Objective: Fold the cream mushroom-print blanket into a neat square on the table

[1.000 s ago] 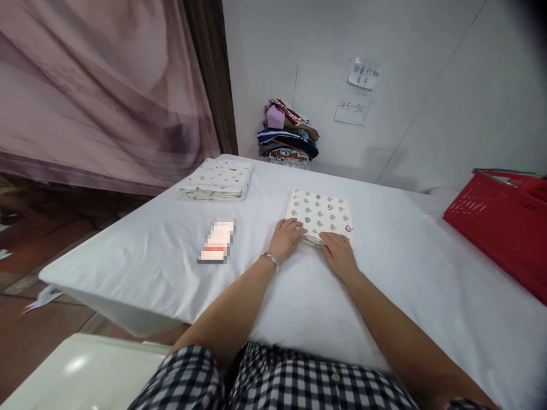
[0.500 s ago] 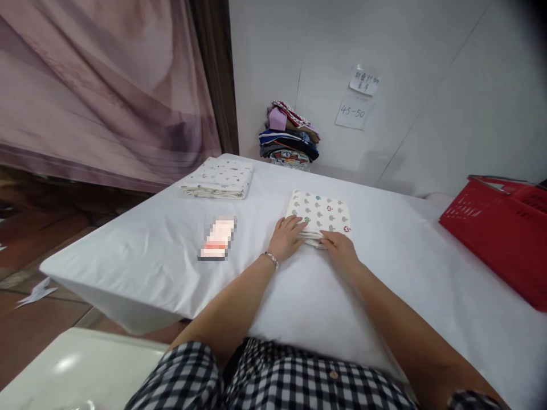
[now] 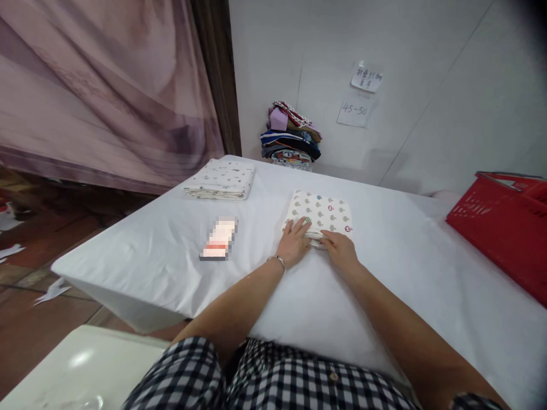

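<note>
A folded white cloth [image 3: 321, 212] printed with grey, red, blue and green motifs lies on the white-covered table. My left hand [image 3: 294, 244] rests on its near left part, fingers stretched out and slightly spread over the top. At the near edge, my right hand [image 3: 340, 247] pinches the folded layers between thumb and fingers. The undersides of the layers are hidden. Farther left on the table lies another folded white cloth [image 3: 222, 177] with a small dark print.
A blurred phone [image 3: 219, 239] lies left of my hands. The red basket [image 3: 504, 228] stands at the right of the table [image 3: 410, 273]. Behind the far edge, a pile of folded textiles [image 3: 291, 136] sits against the wall. A pale stool-like surface [image 3: 85, 364] is at lower left.
My left hand has slid slightly right along the cloth's near edge. The right hand stays at the same edge. The view has shifted slightly.
</note>
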The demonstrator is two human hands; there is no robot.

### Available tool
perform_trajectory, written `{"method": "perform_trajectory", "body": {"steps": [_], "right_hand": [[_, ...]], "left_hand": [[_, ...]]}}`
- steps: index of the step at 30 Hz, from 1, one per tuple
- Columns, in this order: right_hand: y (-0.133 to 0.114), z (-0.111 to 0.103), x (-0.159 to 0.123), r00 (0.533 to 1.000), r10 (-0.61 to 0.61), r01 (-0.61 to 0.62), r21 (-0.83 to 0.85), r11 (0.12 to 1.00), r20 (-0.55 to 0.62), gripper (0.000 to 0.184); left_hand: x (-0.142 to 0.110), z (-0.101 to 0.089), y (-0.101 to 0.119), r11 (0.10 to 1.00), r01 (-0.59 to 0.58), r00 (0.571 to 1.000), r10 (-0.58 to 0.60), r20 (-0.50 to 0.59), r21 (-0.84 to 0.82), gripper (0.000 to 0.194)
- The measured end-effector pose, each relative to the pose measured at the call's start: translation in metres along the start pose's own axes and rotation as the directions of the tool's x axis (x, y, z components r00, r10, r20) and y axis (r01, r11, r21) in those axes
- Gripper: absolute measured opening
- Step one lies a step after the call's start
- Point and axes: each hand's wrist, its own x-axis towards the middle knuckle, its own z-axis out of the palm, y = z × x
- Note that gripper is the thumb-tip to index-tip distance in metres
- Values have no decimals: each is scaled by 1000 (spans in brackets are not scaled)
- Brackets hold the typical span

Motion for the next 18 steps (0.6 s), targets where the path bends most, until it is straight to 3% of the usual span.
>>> {"method": "perform_trajectory", "body": {"steps": [9, 18], "right_hand": [[-3, -3, 5, 996, -77, 78, 3, 997, -42, 25], [0, 10, -11, 963, -270, 269, -97, 958, -1, 33]], "left_hand": [[3, 5, -7, 1000, -12, 1000, 13, -26, 29, 25], [1, 1, -9, 999, -28, 999, 27, -17, -46, 27]]}}
